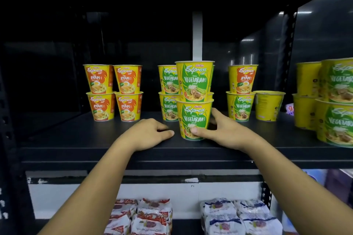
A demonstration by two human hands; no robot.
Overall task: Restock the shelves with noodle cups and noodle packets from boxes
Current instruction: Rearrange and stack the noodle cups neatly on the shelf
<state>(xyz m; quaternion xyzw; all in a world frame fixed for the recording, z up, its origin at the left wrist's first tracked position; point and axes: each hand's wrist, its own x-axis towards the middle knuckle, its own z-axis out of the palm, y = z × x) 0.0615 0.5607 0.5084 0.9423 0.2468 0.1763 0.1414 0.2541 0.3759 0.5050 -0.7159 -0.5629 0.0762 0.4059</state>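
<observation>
Two green Vegetarian noodle cups stand stacked near the front of the black shelf (95,145). My right hand (223,129) grips the lower cup (193,116) at its base, thumb on the front and fingers round its right side. The upper cup (194,80) rests on top of it. My left hand (150,131) lies on the shelf just left of the stack, fingers loosely curled, holding nothing. Behind the stack is another stacked pair of green cups (167,89).
Two stacks of orange Ayam cups (112,91) stand at back left. An Ayam cup on a green cup (241,91) and a single yellow cup (268,106) are at back right. Large yellow cups (334,101) crowd the right. Noodle packets (145,217) fill the lower shelf.
</observation>
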